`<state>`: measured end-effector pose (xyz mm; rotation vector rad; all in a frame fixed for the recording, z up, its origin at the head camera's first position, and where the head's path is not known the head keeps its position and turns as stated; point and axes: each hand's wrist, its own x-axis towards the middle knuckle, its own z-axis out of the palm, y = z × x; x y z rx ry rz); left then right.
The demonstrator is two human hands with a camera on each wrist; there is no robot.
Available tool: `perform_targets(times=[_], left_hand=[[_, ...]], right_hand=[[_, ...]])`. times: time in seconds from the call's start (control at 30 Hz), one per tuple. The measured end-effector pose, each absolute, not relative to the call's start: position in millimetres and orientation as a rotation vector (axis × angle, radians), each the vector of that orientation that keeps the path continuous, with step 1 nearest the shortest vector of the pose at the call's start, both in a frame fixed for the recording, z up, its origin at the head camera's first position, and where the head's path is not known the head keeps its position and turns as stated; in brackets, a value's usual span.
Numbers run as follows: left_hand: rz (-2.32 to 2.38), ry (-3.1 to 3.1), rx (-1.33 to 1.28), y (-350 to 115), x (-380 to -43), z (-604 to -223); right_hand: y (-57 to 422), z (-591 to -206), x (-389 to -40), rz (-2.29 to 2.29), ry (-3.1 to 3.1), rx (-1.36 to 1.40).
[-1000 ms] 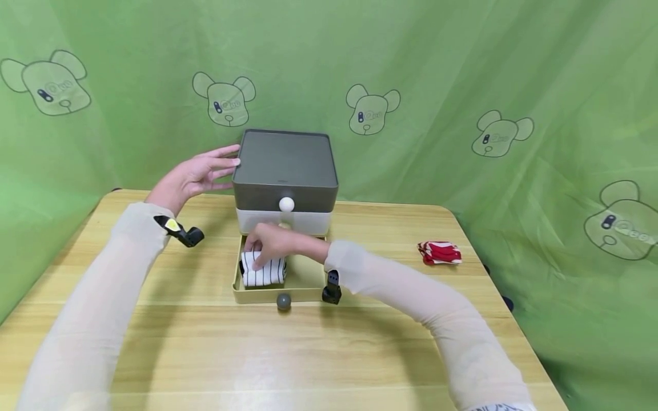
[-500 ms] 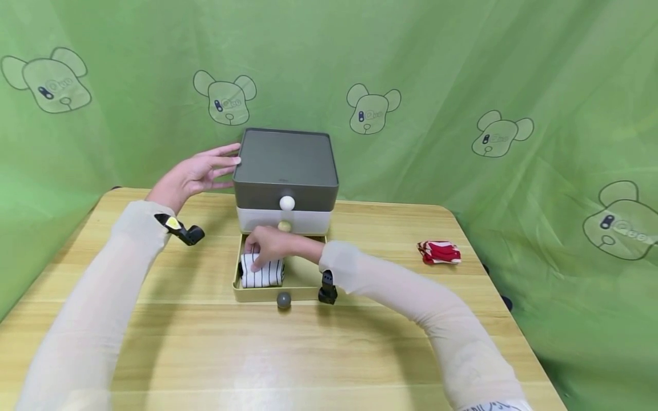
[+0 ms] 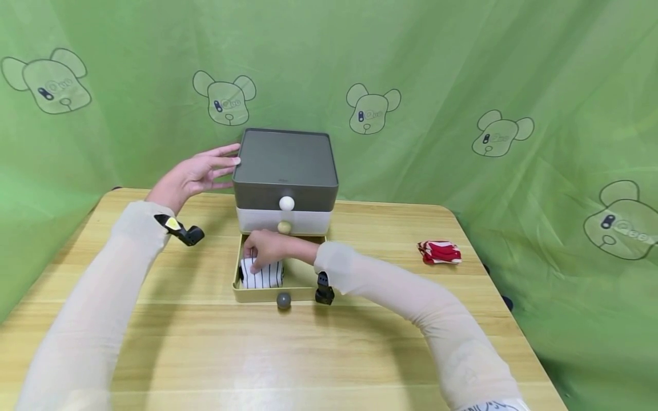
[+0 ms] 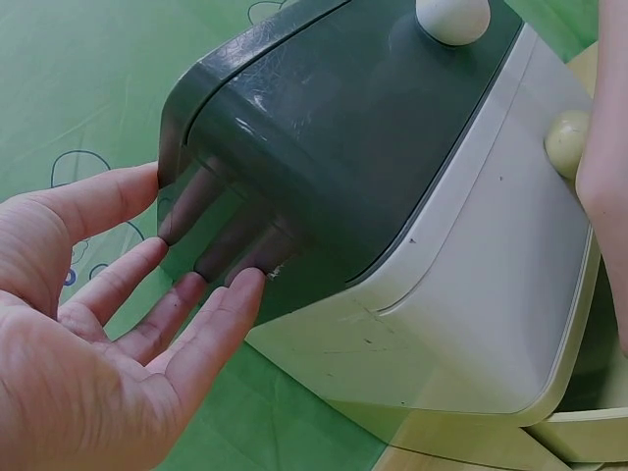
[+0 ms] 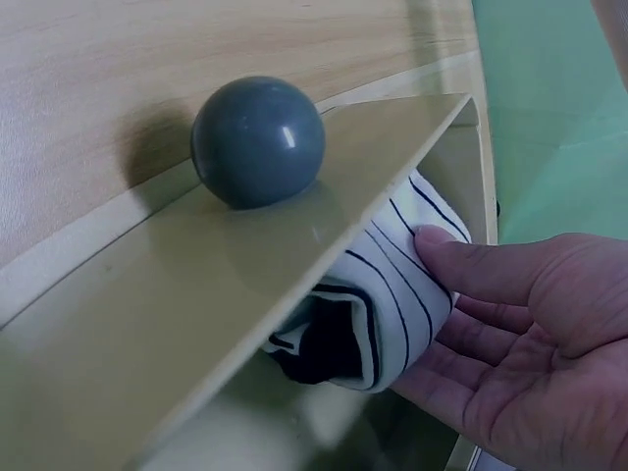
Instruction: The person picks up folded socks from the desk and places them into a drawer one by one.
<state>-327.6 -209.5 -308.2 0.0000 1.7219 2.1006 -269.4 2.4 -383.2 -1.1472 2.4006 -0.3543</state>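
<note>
In the head view my right hand (image 3: 268,248) grips a folded white sock with black stripes (image 3: 263,276) at the left side of the pulled-out bottom drawer (image 3: 303,293). The right wrist view shows my thumb on the near face of the sock (image 5: 392,285) and the fingers behind it, just inside the drawer front. My left hand (image 3: 201,172) has its fingers spread against the left side of the small drawer unit (image 3: 288,158). In the left wrist view the fingertips (image 4: 247,285) lie at its glossy dark upper drawer (image 4: 324,147).
A folded red and white cloth item (image 3: 440,252) lies on the wooden table (image 3: 329,354) to the right. The drawer's round grey knob (image 3: 284,301) juts toward me. A white knob (image 3: 287,204) is on the top drawer. A green curtain (image 3: 421,57) hangs behind.
My right hand has moved slightly left and down with the striped sock, which sits a little lower in the drawer. The left hand and the drawer unit stay in place.
</note>
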Motion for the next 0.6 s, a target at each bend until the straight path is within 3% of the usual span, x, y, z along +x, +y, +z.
perform_targets(times=[0.6], left_hand=[[2.094, 1.726, 0.001, -206.6, -324.9, -305.9]], right_hand=[[4.8, -380.3, -266.8, -0.346, 2.400, -1.156]])
